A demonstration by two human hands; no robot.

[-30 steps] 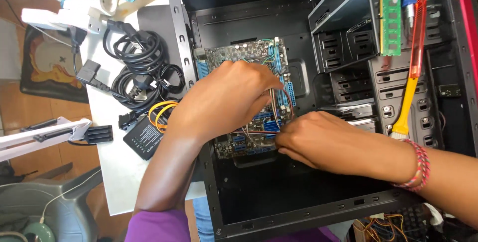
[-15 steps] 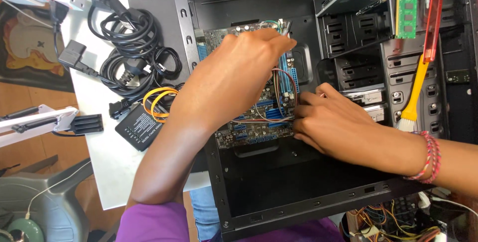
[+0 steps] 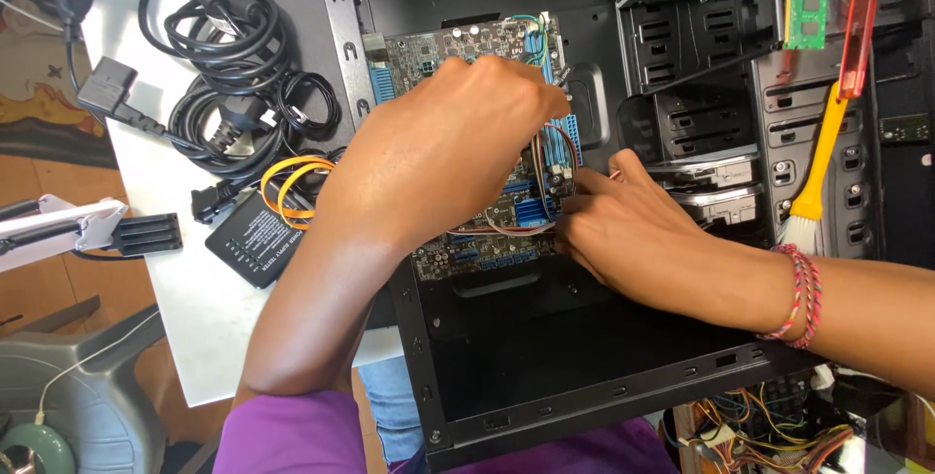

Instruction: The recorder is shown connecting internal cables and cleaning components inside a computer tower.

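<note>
On the white worktop (image 3: 185, 289) an open black computer case (image 3: 545, 406) lies flat, so the motherboard (image 3: 458, 55) faces up, where the left hand (image 3: 438, 143) pinches thin wires (image 3: 506, 228) and the curled right hand (image 3: 623, 226) grips their lower end.

- The left hand (image 3: 458, 143) has slid up the motherboard (image 3: 487, 143) toward its blue slots (image 3: 550, 104).
- The right hand (image 3: 633, 230) has moved closer, its fingertips now at the thin wires (image 3: 545, 157).
</note>
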